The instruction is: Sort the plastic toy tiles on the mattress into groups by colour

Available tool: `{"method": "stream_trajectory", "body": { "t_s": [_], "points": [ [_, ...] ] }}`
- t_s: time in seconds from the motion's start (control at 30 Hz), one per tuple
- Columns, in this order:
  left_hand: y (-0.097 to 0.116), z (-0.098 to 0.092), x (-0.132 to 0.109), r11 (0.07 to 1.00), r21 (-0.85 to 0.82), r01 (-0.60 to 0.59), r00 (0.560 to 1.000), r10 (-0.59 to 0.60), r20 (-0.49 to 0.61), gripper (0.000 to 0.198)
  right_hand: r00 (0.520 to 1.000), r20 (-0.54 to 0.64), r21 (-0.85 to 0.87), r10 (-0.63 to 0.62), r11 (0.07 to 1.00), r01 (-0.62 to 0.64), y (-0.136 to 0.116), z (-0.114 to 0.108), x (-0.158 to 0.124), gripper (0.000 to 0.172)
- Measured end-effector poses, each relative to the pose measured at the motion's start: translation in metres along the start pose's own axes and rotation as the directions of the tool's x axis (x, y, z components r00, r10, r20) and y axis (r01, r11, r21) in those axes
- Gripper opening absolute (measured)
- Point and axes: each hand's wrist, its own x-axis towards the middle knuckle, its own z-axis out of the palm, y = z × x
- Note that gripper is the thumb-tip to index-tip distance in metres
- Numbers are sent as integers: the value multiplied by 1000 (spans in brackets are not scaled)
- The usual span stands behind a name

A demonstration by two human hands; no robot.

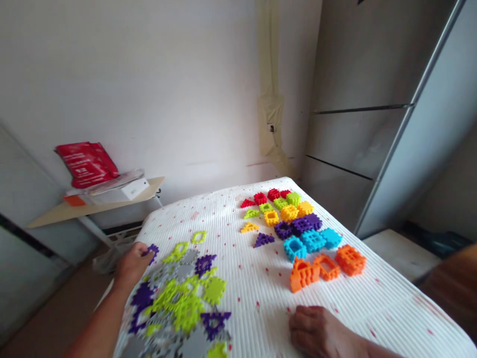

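At the left edge of the padded table, my left hand point(134, 258) pinches a purple toothed piece point(153, 252). Beside it lies a loose pile of flat green pieces point(188, 311), grey pieces point(196, 343) and purple pieces point(204, 265). My right hand point(313, 328) rests on the white cloth near the front, its fingers curled under; whether they hold anything is hidden. Beyond it are stacks sorted in rows by colour: orange point(350, 260), light blue point(313, 240), dark purple point(305, 224), yellow point(289, 213), green point(293, 199) and red point(274, 194).
A white quilted cloth with red spots point(253, 298) covers the table. On a side shelf point(59, 214) at the left lie red packets point(87, 164) and a white box point(134, 189). A grey fridge point(343, 129) stands at the right. A blurred brown shape shows at the right edge.
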Motion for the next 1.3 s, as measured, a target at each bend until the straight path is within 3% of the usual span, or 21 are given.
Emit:
{"method": "stream_trajectory", "body": {
  "t_s": [0.1,0.23,0.3,0.37,0.5,0.63,0.8,1.0,1.17,1.3],
  "points": [
    [39,-13,-25,996,50,-79,995,82,-57,15,1000,28,-18,-9,1000,10,1,0,0,33],
    [114,-19,-75,924,124,-362,932,361,32,9,999,37,-28,-10,1000,11,3,3,-1,26],
    [148,-12,-100,854,179,-489,872,475,115,3,999,36,-37,-7,999,8,4,6,-2,23],
    [175,0,-121,814,191,-549,833,515,201,10,999,37,-41,-6,999,8,4,7,-3,22],
    [209,26,-150,748,178,-640,751,558,353,25,999,38,-64,1,998,2,4,8,-3,21],
    [214,32,-160,736,21,-677,676,610,414,18,999,40,-80,4,997,-1,5,8,-4,19],
    [193,21,-158,737,-268,-620,601,667,441,20,1000,31,-46,-1,999,3,6,9,-6,17],
    [176,19,-163,805,-254,-537,685,591,425,44,1000,21,-1,-3,1000,3,3,4,-5,21],
    [184,24,-165,788,-145,-599,677,595,433,44,1000,22,-17,8,1000,-7,2,2,-5,21],
    [190,24,-168,795,-131,-593,700,589,404,34,1000,15,-31,5,1000,-5,3,2,-5,22]
  ]
}}
